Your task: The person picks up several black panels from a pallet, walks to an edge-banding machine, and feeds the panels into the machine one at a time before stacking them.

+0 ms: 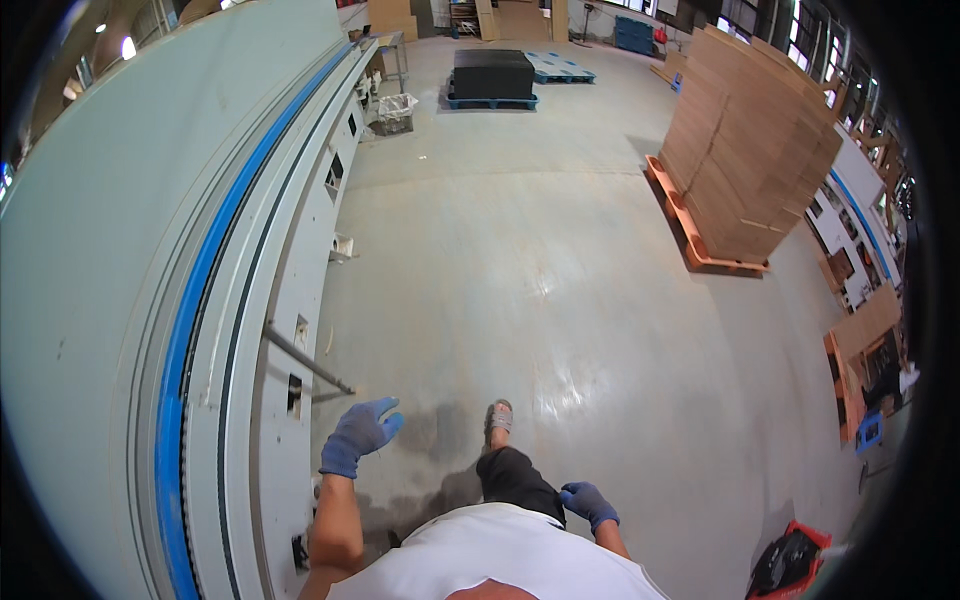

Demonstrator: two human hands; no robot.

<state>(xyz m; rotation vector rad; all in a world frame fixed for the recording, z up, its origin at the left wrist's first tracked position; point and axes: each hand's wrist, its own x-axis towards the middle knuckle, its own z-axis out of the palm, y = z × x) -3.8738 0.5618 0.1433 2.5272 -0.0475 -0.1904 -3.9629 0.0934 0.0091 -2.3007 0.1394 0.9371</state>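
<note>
My left hand (362, 435), in a blue-grey glove, is raised beside the long white machine (285, 390) on the left. Its thumb and fingers are apart and hold nothing. A grey metal rod (310, 361) sticks out from the machine's side, just beyond that hand. My right hand (590, 503), gloved alike, hangs by my right hip. Its fingers are loosely bent, with the thumb a little apart, and nothing shows in it. One foot in a sandal (501, 415) is stretched forward on the grey floor (450, 280).
Brown cardboard sheets (745, 140) stand stacked on an orange pallet (690, 235) at the right. A black stack (493, 75) rests on a blue pallet (495, 104) far ahead. A lined bin (396, 113) stands by the machine. Near right lies a red crate (815, 540) with black contents.
</note>
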